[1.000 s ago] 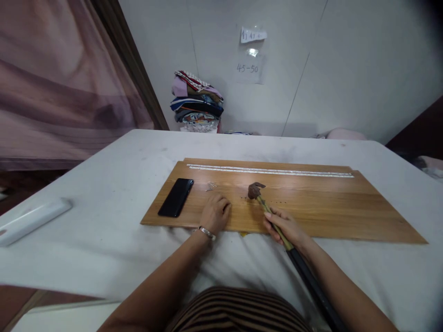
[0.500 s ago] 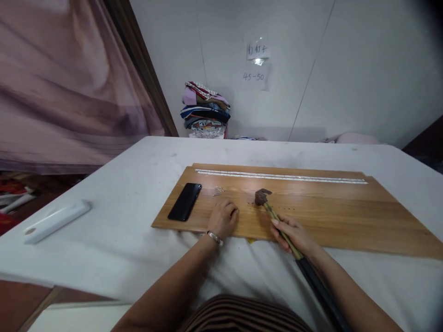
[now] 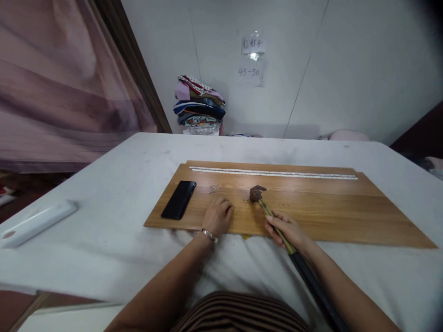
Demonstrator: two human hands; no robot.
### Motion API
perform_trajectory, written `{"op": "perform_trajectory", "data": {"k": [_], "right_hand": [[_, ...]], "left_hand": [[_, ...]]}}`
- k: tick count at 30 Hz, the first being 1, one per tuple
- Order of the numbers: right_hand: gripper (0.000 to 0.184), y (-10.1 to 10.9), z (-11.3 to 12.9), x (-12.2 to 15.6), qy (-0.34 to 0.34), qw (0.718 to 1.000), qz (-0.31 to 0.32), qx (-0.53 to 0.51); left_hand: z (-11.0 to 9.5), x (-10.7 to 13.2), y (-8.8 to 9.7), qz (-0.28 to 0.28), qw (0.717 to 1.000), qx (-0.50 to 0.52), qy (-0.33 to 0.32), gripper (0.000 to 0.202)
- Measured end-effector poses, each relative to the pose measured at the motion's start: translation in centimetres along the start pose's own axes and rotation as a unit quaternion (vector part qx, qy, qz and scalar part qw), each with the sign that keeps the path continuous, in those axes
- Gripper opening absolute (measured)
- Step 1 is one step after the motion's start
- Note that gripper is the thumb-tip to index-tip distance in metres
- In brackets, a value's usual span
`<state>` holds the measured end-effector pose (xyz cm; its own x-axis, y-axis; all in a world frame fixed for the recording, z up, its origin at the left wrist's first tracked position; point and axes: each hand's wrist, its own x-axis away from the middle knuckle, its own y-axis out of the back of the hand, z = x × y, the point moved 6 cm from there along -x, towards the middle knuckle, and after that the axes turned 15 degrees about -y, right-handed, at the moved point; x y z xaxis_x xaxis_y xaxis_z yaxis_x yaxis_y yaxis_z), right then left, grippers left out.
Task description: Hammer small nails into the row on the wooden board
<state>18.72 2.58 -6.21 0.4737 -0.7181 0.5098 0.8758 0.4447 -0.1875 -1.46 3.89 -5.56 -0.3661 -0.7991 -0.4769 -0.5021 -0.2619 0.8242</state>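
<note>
My right hand (image 3: pixel 287 229) gripping hammer (image 3: pixel 262 202) by handle, at near edge of wooden board (image 3: pixel 311 216); hammer head resting mid-board. My left hand (image 3: pixel 218 216) on board, left of hammer head, fingers curled under; cannot tell if anything pinched. Black phone (image 3: pixel 178 199) on board's left end, loose nails (image 3: pixel 212 188) just right of it. White strip (image 3: pixel 273 173) along board's far edge. Board lies on white-covered table (image 3: pixel 121 184). Beyond board: white wall, paper notes (image 3: pixel 253 45), stack of folded clothes (image 3: pixel 199 105). Left of board: pinkish curtain (image 3: pixel 51 83), long white bar (image 3: pixel 38 222) on table.
</note>
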Motion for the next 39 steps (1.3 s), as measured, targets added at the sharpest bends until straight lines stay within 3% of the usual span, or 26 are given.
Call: {"op": "perform_trajectory", "data": {"k": [24, 33, 39], "right_hand": [[0.037, 0.18, 0.24, 0.13, 0.000, 1.000, -0.010, -0.002], [0.038, 0.06, 0.55, 0.37, 0.006, 1.000, -0.009, -0.006], [0.036, 0.23, 0.14, 0.02, 0.000, 1.000, -0.008, 0.000]], "left_hand": [[0.02, 0.06, 0.07, 0.001, 1.000, 0.002, 0.005, 0.016], [-0.11, -0.08, 0.19, 0.003, 1.000, 0.014, 0.002, 0.029], [-0.16, -0.09, 0.27, 0.004, 1.000, 0.006, 0.003, 0.023]]}}
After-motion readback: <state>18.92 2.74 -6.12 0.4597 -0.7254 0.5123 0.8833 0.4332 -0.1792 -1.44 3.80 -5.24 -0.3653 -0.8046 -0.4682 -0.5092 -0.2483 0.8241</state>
